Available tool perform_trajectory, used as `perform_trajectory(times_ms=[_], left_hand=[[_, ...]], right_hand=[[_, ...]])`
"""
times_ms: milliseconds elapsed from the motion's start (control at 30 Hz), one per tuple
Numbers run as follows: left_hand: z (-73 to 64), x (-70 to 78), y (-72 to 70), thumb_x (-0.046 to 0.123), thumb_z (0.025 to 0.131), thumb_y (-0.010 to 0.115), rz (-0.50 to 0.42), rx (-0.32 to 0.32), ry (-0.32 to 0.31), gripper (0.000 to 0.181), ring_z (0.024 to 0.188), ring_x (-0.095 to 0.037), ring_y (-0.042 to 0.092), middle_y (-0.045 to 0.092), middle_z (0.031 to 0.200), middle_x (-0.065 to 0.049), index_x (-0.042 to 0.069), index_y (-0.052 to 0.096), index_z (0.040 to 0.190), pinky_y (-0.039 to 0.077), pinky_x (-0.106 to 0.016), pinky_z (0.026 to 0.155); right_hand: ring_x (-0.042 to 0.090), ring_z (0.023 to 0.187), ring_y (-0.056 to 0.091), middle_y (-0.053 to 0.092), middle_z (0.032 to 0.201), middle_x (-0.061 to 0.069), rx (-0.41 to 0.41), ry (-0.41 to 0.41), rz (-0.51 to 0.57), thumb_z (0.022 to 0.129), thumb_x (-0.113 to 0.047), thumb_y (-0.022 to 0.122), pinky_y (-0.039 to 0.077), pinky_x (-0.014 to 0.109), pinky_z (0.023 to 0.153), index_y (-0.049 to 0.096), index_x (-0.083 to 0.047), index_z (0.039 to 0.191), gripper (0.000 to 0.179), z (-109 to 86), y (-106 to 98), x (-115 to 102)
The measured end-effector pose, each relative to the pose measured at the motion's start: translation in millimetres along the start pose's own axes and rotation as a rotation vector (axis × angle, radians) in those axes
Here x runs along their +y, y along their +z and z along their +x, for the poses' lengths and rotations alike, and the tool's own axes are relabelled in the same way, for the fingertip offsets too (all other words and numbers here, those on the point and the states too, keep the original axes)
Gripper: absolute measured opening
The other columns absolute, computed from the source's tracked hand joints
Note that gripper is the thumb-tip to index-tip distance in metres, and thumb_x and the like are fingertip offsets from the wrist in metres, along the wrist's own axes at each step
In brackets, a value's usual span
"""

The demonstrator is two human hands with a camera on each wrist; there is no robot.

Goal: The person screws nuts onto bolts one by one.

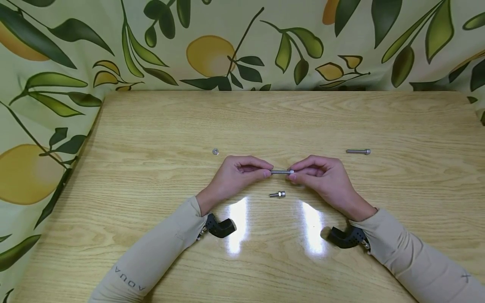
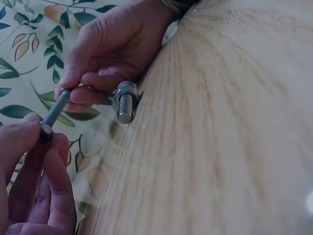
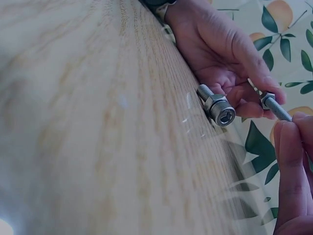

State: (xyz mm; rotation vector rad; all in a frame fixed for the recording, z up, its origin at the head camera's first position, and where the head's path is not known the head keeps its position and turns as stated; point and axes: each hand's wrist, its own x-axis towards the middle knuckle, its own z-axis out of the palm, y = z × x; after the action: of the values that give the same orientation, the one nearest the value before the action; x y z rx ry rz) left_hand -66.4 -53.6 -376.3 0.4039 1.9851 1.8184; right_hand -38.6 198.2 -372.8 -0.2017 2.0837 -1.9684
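Between my two hands a long metal bolt (image 1: 280,172) lies level above the table. The thumb and fingers of my right hand (image 1: 327,176) pinch it at its head end, and they mostly cover the head. My left hand (image 1: 236,176) pinches a hex nut (image 3: 265,99) at the threaded tip; both wrist views show the nut against the bolt's end. Whether it is threaded on, I cannot tell. Just below the hands, a shorter socket-head bolt (image 1: 278,194) with a nut on it lies on the table.
A loose nut (image 1: 215,151) lies beyond my left hand. Another long socket-head bolt (image 1: 358,151) rests on the wooden table (image 1: 151,134), at the far right of the hands. A leaf-patterned cloth (image 1: 273,46) hangs behind the table and along its left side.
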Motion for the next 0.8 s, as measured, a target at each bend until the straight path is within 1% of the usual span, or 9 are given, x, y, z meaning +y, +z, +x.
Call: perform_trajectory(times_ms=[133, 267, 500, 667, 733, 800], left_hand=[[-0.4, 0.3, -0.1, 0.022, 0.086, 0.075, 0.005, 0.004, -0.026, 0.019, 0.097, -0.013, 0.073, 0.075, 0.107, -0.003, 0.016, 0.074, 0.104, 0.059, -0.028, 0.086], [-0.9, 1.5, -0.2, 0.024, 0.086, 0.076, 0.009, 0.01, -0.051, 0.021, 0.096, -0.013, 0.073, 0.075, 0.106, -0.002, 0.016, 0.072, 0.105, 0.059, -0.028, 0.086], [-0.9, 1.8, 0.3, 0.029, 0.085, 0.076, 0.038, 0.018, -0.064, 0.02, 0.091, -0.013, 0.073, 0.076, 0.099, -0.002, 0.018, 0.072, 0.102, 0.059, -0.027, 0.082], [-1.0, 2.3, 0.9, 0.03, 0.085, 0.076, 0.051, 0.02, -0.076, 0.018, 0.083, -0.013, 0.072, 0.075, 0.092, -0.003, 0.017, 0.073, 0.099, 0.058, -0.026, 0.074], [-1.0, 2.0, 1.1, 0.028, 0.085, 0.076, 0.044, 0.019, -0.077, 0.019, 0.082, -0.013, 0.072, 0.076, 0.092, -0.003, 0.017, 0.073, 0.099, 0.059, -0.026, 0.074], [-0.9, 1.5, 1.1, 0.026, 0.084, 0.077, 0.033, 0.015, -0.069, 0.019, 0.085, -0.013, 0.073, 0.076, 0.094, -0.004, 0.016, 0.073, 0.101, 0.059, -0.026, 0.077]], right_hand=[[0.01, 0.087, 0.075, 0.078, 0.093, -0.002, -0.003, 0.004, -0.004, 0.085, -0.009, 0.075, 0.061, 0.024, 0.076, 0.067, 0.004, 0.103, 0.024, -0.2, -0.1, -0.7], [0.011, 0.086, 0.075, 0.078, 0.093, -0.001, -0.001, 0.002, 0.014, 0.085, -0.008, 0.075, 0.061, 0.025, 0.076, 0.067, 0.004, 0.103, 0.024, -0.2, 0.2, -1.5], [0.012, 0.087, 0.075, 0.078, 0.093, 0.0, -0.003, -0.011, 0.062, 0.084, -0.005, 0.074, 0.061, 0.026, 0.076, 0.067, 0.006, 0.103, 0.024, -0.4, 0.0, -1.5], [0.011, 0.087, 0.075, 0.077, 0.092, -0.001, 0.002, -0.009, 0.062, 0.084, -0.006, 0.074, 0.061, 0.025, 0.076, 0.067, 0.006, 0.103, 0.023, -0.1, 0.0, -1.5], [0.011, 0.087, 0.075, 0.077, 0.092, -0.002, 0.004, -0.005, 0.058, 0.084, -0.006, 0.075, 0.061, 0.025, 0.076, 0.067, 0.005, 0.103, 0.023, -0.2, 0.0, -1.7], [0.012, 0.087, 0.075, 0.077, 0.092, -0.001, 0.005, -0.001, 0.056, 0.084, -0.007, 0.075, 0.061, 0.026, 0.076, 0.067, 0.005, 0.103, 0.023, -0.4, 0.0, -2.0]])
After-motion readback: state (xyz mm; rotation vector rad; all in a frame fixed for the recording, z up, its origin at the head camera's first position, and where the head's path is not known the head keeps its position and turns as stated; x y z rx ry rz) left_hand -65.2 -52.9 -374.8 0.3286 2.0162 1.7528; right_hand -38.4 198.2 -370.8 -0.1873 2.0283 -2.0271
